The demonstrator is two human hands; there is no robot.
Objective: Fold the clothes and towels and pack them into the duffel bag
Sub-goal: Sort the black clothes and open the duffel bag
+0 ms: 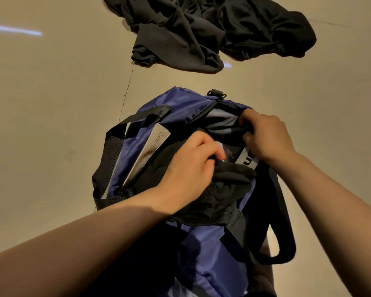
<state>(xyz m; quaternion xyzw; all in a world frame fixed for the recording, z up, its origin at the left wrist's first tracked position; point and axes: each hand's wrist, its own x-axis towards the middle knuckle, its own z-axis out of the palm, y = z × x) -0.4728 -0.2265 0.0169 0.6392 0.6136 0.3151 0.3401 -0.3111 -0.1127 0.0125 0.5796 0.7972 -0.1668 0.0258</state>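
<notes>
A blue duffel bag [180, 108] with black straps lies on the floor in front of me, its top zipper open. A folded black garment [219, 189] sits partly in the opening. My left hand [189, 168] grips the upper edge of that garment with curled fingers. My right hand [268, 136] holds the far right rim of the bag's opening, fingers curled over the dark edge. A pile of unfolded black clothes [212, 28] lies on the floor beyond the bag.
The smooth beige floor [51, 103] surrounds the bag. A white label [152, 146] lies on the bag's left side. A black strap loop [281, 232] hangs off the bag's right side. A zipper pull [217, 94] sits at the bag's far end.
</notes>
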